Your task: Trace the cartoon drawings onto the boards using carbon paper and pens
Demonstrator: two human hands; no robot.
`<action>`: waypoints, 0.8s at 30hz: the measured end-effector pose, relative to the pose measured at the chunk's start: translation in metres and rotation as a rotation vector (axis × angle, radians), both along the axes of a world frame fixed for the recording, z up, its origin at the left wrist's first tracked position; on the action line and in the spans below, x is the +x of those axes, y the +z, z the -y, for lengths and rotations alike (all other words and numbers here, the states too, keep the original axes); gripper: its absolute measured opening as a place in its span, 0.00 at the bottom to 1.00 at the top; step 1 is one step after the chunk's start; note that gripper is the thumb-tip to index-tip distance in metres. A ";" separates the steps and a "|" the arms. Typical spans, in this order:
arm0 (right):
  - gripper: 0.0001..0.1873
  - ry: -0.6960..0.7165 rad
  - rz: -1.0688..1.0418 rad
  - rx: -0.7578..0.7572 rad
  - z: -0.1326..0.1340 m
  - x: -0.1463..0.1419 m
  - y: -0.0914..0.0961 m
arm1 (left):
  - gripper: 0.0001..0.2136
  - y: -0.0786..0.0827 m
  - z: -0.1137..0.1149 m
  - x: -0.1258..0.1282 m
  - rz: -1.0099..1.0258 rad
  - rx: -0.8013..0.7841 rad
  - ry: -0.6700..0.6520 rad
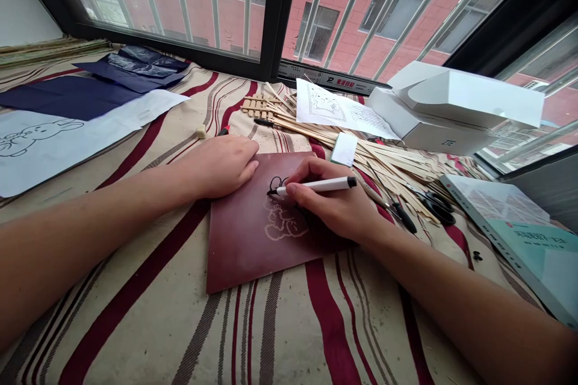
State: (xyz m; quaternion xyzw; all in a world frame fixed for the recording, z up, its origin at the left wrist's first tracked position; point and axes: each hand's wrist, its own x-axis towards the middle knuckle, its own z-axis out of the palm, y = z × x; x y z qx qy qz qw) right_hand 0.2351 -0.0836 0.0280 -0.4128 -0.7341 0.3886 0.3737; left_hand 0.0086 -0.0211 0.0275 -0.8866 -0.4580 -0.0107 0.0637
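- Maroon panel (235, 240), one, flat on the striped cloth (158, 337); landmark for all places below.
- Figure drawing (283, 228), one, right of the panel's middle; mostly pale lines.
- Done: black loops (276, 181) at the figure's top, partly hidden by the right hand.
- Left over: the lower outline, all pale, no black seen on it; by that measure the inking appears at an early stage. Part toward the panel's right edge hidden, extent there not certain.
- White marker pen (323, 184), uncapped, black tip at the panel, just below the loops.
- Right hand (334, 204), over the panel's right part; fingers pinching the marker near its tip end.
- Left hand (226, 162), on the panel's upper left corner; fingers close together, thumb laid on the panel, nothing seen gripped.
- White block (344, 149), just beyond the panel's upper right.
- Thin wooden strips (406, 165), heaped beyond the panel and to its right; black-handled scissors (437, 204) at the heap's near edge.
- Printed sheet (325, 102) and white ZTE box (451, 102), beyond the panel.
- Book (519, 240), well right of the panel.
- Paper with animal drawing (49, 138) and dark blue sheets (54, 93), well left of the panel.
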 end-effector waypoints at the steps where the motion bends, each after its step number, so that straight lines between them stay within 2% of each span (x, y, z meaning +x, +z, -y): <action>1: 0.09 0.006 0.003 0.007 0.000 0.000 0.000 | 0.12 0.000 0.000 0.000 0.002 -0.003 0.003; 24: 0.08 0.111 -0.019 0.029 0.003 0.001 0.003 | 0.12 0.003 0.002 0.002 0.001 -0.037 0.019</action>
